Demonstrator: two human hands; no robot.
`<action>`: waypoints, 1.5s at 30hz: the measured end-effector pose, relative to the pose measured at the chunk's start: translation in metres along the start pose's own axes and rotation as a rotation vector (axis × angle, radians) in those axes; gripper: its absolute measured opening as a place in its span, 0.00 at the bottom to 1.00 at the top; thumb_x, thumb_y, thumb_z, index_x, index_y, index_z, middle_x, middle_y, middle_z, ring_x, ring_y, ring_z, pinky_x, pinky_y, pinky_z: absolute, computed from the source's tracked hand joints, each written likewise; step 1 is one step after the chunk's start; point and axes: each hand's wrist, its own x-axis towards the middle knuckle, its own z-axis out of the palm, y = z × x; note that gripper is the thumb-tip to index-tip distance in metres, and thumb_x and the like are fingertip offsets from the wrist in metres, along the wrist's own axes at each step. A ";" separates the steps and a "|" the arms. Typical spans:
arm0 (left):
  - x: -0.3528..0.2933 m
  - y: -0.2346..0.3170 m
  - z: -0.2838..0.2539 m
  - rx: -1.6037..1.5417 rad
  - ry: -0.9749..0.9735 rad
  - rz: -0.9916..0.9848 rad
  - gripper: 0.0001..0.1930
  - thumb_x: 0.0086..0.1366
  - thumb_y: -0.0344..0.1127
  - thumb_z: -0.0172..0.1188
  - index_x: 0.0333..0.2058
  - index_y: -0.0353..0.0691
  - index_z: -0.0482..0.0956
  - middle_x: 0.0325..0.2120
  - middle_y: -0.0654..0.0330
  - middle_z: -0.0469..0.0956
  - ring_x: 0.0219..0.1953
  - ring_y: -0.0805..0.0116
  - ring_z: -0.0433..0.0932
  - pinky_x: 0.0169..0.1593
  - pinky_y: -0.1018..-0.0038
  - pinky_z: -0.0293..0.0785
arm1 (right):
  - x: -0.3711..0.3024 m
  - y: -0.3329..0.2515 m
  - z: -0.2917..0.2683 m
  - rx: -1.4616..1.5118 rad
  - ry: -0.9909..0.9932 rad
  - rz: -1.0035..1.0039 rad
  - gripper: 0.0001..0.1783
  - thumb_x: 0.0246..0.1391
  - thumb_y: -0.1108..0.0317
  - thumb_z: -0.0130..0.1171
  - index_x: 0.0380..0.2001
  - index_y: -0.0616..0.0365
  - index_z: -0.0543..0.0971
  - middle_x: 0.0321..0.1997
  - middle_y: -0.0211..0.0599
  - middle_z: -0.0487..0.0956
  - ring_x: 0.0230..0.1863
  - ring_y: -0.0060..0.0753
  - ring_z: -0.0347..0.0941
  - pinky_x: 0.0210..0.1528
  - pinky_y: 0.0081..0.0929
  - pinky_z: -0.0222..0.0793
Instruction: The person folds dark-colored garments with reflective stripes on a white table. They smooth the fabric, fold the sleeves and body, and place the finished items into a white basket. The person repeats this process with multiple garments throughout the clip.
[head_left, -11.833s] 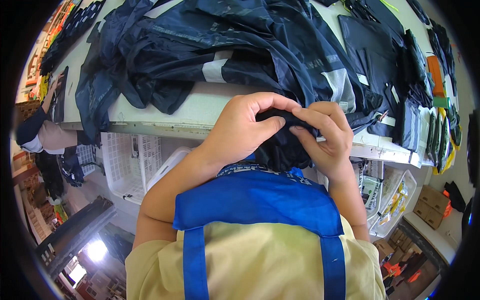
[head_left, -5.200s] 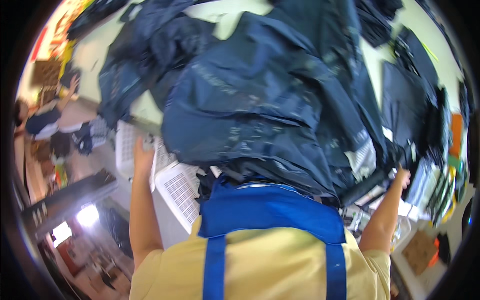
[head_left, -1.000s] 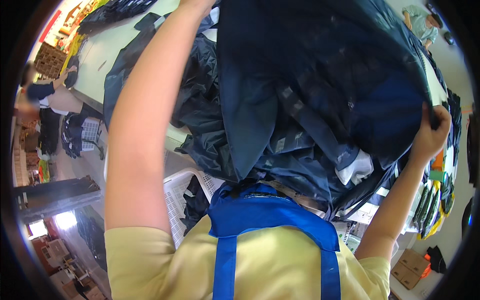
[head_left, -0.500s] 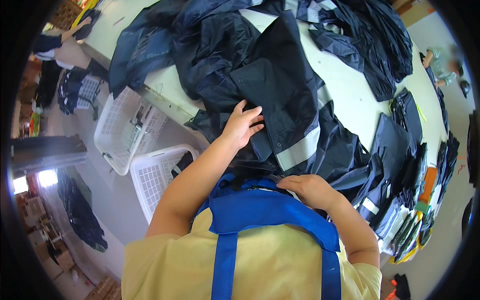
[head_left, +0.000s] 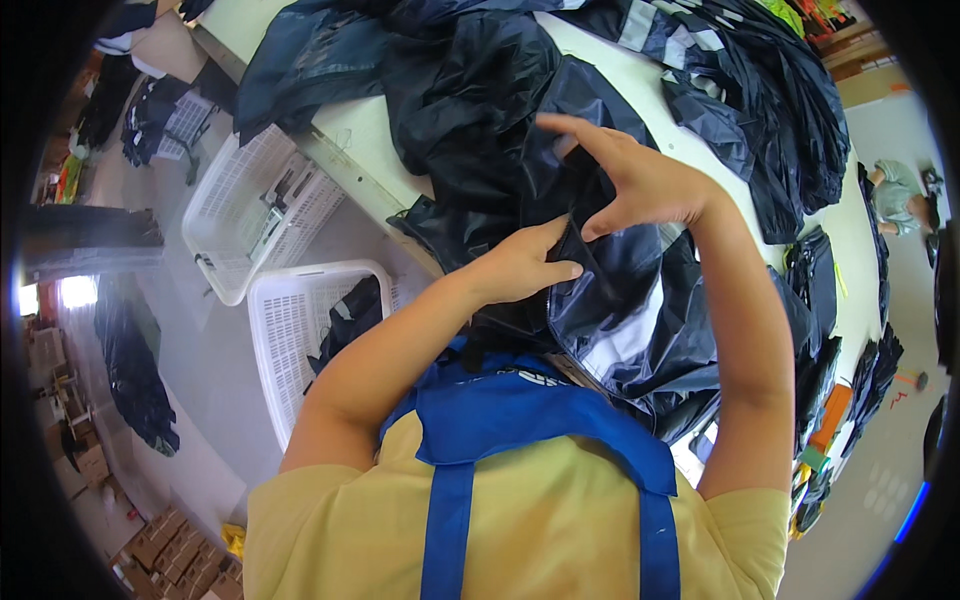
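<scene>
A dark navy jacket (head_left: 610, 290) with a glossy black inner side and a pale reflective band lies on the table edge in front of me. My left hand (head_left: 525, 265) is at its front edge, fingers tucked partly out of sight under the cloth and the thumb lying over the zip edge. Just above and to the right, my right hand (head_left: 645, 180) is over the jacket with thumb and fingers spread in a curve. Nothing shows between those fingers, though the fingertips are close to the dark cloth.
More dark garments (head_left: 750, 130) are heaped across the white table (head_left: 405, 175). Folded dark garments (head_left: 812, 285) lie along its right side. Two white plastic baskets (head_left: 262, 340) stand at the left, the nearer holding dark cloth. A person (head_left: 895, 195) is at the far right.
My right hand has risen from near my waist to above the jacket. My left hand has shifted right and down to the zip edge. The jacket front has turned, showing its shiny inside.
</scene>
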 end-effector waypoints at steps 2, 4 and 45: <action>-0.016 0.006 -0.013 0.049 -0.061 -0.081 0.31 0.59 0.28 0.59 0.61 0.35 0.59 0.53 0.56 0.68 0.55 0.71 0.67 0.58 0.75 0.61 | 0.001 0.004 -0.004 0.036 -0.225 0.039 0.47 0.34 0.76 0.66 0.63 0.49 0.62 0.55 0.41 0.73 0.53 0.42 0.69 0.58 0.32 0.60; -0.029 -0.001 -0.020 -0.059 -0.058 -0.034 0.30 0.59 0.27 0.59 0.60 0.37 0.60 0.51 0.58 0.69 0.53 0.73 0.68 0.57 0.75 0.62 | -0.003 0.004 -0.002 0.152 -0.359 0.185 0.36 0.38 0.81 0.60 0.57 0.49 0.71 0.48 0.37 0.78 0.44 0.34 0.75 0.48 0.29 0.68; -0.125 -0.158 -0.022 -1.003 1.120 -0.332 0.34 0.58 0.29 0.61 0.61 0.38 0.54 0.46 0.51 0.70 0.41 0.64 0.71 0.42 0.71 0.70 | -0.064 -0.017 -0.048 0.117 0.340 -0.090 0.10 0.53 0.84 0.45 0.38 0.64 0.71 0.37 0.38 0.72 0.42 0.30 0.71 0.51 0.25 0.66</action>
